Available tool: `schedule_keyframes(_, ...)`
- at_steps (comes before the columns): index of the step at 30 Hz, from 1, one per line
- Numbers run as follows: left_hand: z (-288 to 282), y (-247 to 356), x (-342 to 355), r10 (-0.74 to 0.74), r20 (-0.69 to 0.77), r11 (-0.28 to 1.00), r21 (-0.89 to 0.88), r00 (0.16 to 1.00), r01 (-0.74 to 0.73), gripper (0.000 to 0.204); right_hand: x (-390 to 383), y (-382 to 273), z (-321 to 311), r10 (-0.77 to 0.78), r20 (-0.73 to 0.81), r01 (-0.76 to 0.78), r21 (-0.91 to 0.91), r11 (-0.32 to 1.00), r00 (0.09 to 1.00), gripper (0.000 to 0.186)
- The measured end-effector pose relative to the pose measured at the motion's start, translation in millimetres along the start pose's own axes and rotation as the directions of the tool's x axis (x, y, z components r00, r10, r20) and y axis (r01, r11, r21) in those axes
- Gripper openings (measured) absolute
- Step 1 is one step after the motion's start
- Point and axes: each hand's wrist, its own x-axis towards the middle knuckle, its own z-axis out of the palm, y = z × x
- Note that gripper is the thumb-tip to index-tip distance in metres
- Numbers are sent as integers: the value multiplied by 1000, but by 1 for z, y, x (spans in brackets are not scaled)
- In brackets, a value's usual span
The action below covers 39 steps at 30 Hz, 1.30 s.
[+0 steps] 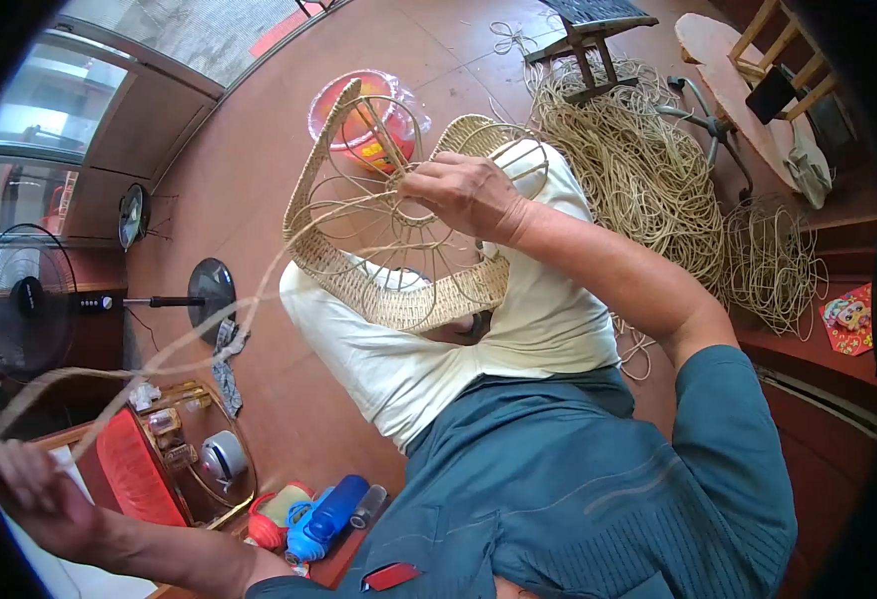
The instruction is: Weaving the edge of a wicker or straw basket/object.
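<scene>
reddish-brown tiled floor (229,180), glass-paned window (67,105) at left, black fan (27,297), dark stool (603,12)

a wicker frame (395,304) rests across the knees (343,344) of a seated person (568,479), with a bucket (378,155) behind it on the floor (249,150) and a strand (174,349) running from the right fingers (426,185) at the frame's middle to the left fingers (21,471) at far left. to the right, a heap of cord (648,190) lies on the floor beyond the right arm (623,272), a stool (598,25) standing over its far end and a smaller coil (773,268) lying just right of it. at left, a fan (29,297) stands on the floor, with a bottle (338,507) nearer, by the person's left side.
</scene>
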Motion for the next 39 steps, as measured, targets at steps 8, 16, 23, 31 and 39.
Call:
schedule_keyframes(8, 103, -179, -15, -822, 181, 446, 795, 541, 411, 30, -2, 6, -6, -105, 97, 115, -108, 987, 990, 22)
schedule_keyframes(16, 118, -364, -41, -98, -294, 264, 913, 951, 310, 22, 6, 0, -4, -97, 57, 100, -38, 994, 994, 10)
schedule_keyframes(23, 115, -388, 7, -27, -229, 555, 806, 973, 205, 21, 8, 0, -7, -119, 48, 120, -21, 993, 992, 8)
schedule_keyframes(31, 115, -416, 46, 243, 147, -46, 989, 959, -140, 21, 10, -4, -7, -12, 182, 11, 6, 1000, 983, 27)
schedule_keyframes(39, 171, -441, -22, -34, -271, 648, 727, 962, 228, 57, 18, -4, -14, 27, 211, -44, 76, 996, 977, 24)
